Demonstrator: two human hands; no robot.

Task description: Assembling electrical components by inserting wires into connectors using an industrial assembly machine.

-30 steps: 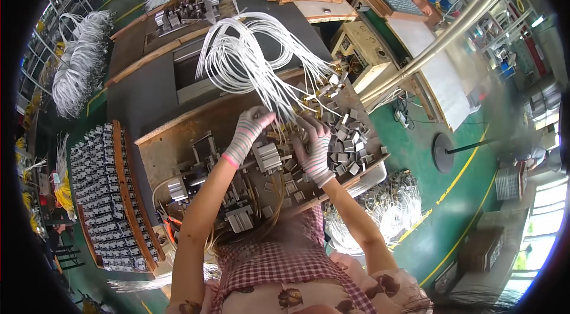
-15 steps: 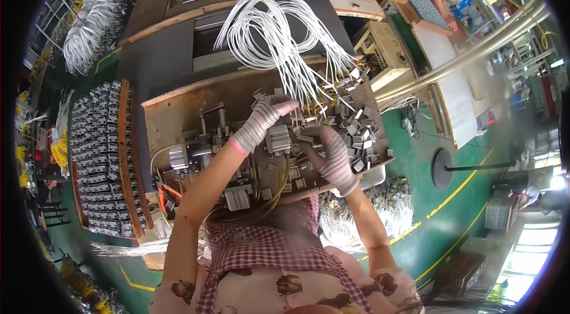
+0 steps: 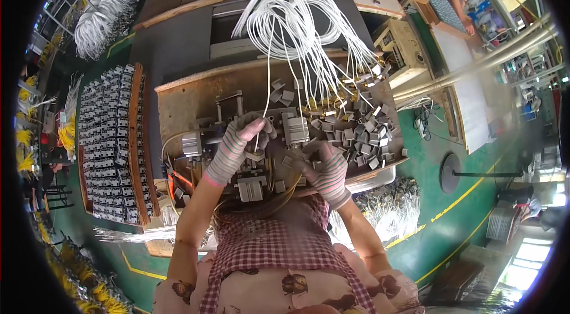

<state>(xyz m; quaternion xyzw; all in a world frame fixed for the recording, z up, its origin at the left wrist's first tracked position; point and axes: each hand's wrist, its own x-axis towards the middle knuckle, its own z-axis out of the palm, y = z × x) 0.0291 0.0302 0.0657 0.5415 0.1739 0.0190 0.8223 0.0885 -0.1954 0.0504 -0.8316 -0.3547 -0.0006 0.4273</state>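
My left hand point(image 3: 240, 140), in a striped knit glove, pinches a white cable point(image 3: 266, 91) between thumb and fingers. The cable runs down from a looped bundle of white cables point(image 3: 285, 23) lying at the far side of the wooden tray. To the right, my gloved right hand point(image 3: 328, 173) is low over the tray, thumb and fingers apart; nothing shows in it, though its dark fingertips are partly lost against the background. Between the hands stands a ribbed metal block point(image 3: 295, 129). Another silver ribbed block point(image 3: 252, 188) sits nearer me.
Many small metal caps point(image 3: 362, 130) lie loose at the tray's right. The wooden tray's rim point(image 3: 202, 79) rises behind. Rows of small metal parts point(image 3: 110, 142) fill a rack at left. A beige machine box point(image 3: 402, 46) stands at far right, and a person works beyond it.
My left hand has moved down and nearer, with one white cable now drawn away from the bundle. My right hand has shifted slightly down relative to the tray. The whole view has shifted.
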